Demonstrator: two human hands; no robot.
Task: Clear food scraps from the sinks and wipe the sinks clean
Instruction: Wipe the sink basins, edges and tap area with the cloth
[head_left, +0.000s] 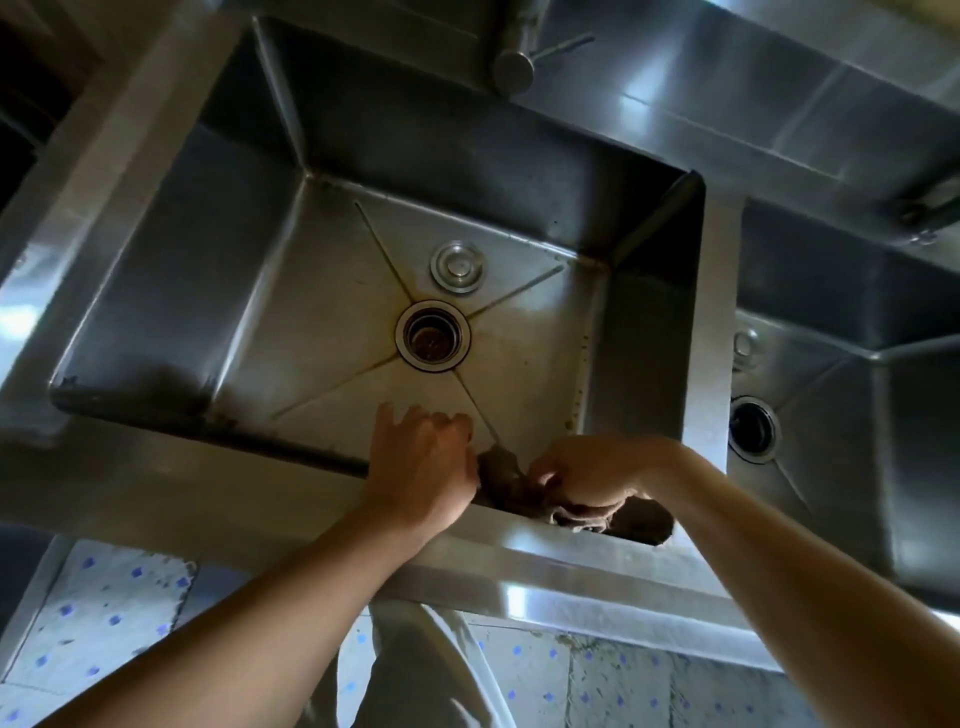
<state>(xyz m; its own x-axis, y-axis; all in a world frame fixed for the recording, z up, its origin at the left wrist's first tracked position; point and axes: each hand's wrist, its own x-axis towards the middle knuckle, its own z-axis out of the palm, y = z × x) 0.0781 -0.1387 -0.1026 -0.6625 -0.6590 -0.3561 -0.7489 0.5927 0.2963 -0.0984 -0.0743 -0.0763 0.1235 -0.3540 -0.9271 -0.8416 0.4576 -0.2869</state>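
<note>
two hands down in the near right corner of the left sink (218, 291), head view only. left hand (423, 470) at the near wall with fingers curled, touching or pinching the edge of a brown cloth (501, 475); could not tell which. right hand (592, 475) closed over the same cloth, fingers curled round a bunched fold, a paler part of the rag hanging below the palm against the near rim. cloth lying in the corner, between the two hands, partly on the sink floor and partly up the wall. brown staining along the creases that ran out from the open drain (432, 335), with dark matter visible down inside it. round metal stopper (457, 266) lying just beyond the drain, apart from it. faucet (514, 62) above the far wall. second sink (841, 395) to the right, its own drain (752, 428) dark, untouched by either hand.

judged soft, limp and probably wet, so light but clingy and a little slippery on steel. best gathered into a wad in one palm, not held by an edge, then pressed flat into the corner seams where the grime sat.
</note>
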